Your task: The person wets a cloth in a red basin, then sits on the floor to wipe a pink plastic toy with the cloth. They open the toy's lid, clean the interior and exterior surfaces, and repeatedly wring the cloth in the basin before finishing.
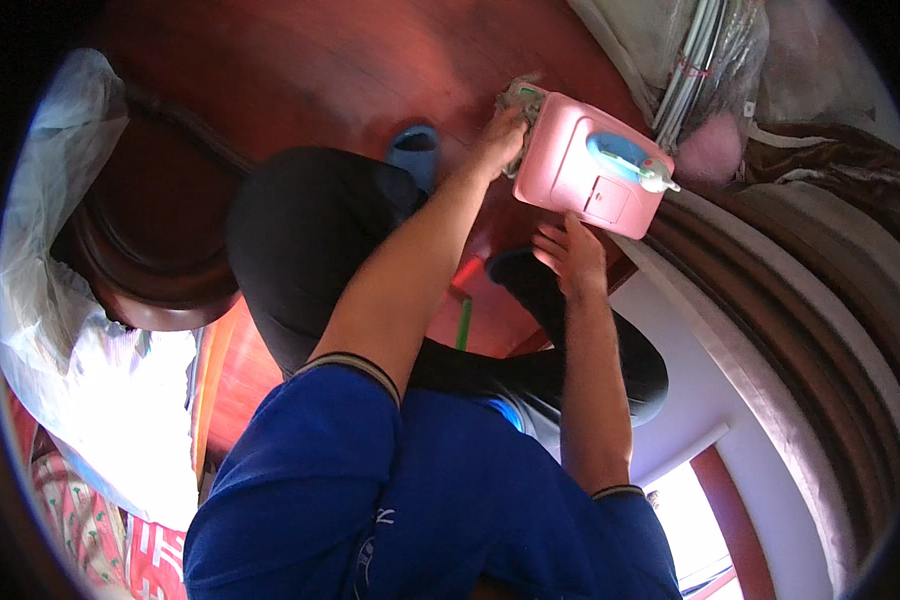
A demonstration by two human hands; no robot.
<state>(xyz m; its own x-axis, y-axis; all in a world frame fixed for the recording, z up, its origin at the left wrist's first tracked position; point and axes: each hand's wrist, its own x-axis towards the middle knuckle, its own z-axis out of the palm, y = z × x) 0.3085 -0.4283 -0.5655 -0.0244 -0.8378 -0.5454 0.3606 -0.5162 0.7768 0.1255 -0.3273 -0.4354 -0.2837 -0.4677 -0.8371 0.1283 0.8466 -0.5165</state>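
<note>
My left hand [507,141] holds a grey, stringy rag [521,105] against the left edge of a pink plastic box [562,146]. The fingers are partly lost in the rag. A blue round inset [613,154] and a small hatch [606,201] show on the box's face. Over the inset lies a small white and green piece [649,174], too small to name. Just below the box is my right hand [576,259], its fingers apart. One fingertip meets or nearly meets the lower edge; I cannot tell whether it bears any weight.
A blue slipper [414,154] is on the reddish floor [307,82]. Between my legs stands a green stick [463,324]. Brown striped fabric [780,300] curves along the right. Thin white rods [690,67] in plastic stand above it. A dark rounded wooden piece [150,217] is at left.
</note>
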